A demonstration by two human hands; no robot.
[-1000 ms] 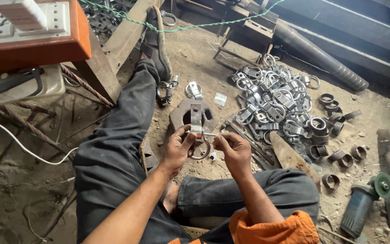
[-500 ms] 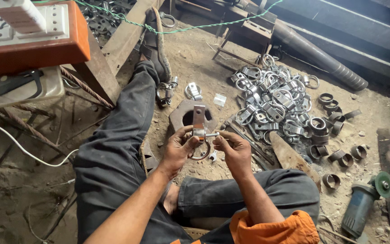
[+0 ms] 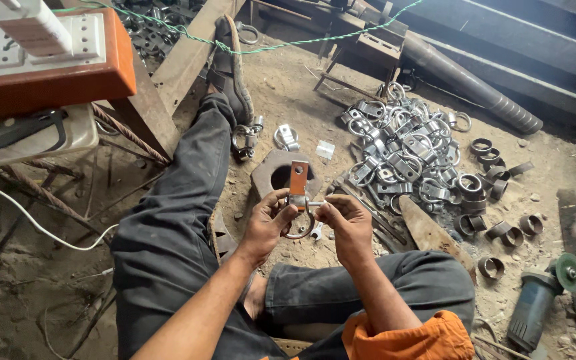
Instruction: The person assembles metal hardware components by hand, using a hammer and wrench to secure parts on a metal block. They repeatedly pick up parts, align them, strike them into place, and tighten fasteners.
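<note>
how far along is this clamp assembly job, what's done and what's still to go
Looks done: a big heap of finished-looking metal clamps lies on the ground ahead. In hand: the left hand holds one ring clamp with its flat strap upright, while the right hand works a small bolt at its side. Apparently left: loose plain rings beside the heap.

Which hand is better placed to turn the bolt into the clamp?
Probably the right hand: its fingertips already pinch the bolt sticking out of the clamp. The left hand grips the clamp's ring and steadies it.
</note>
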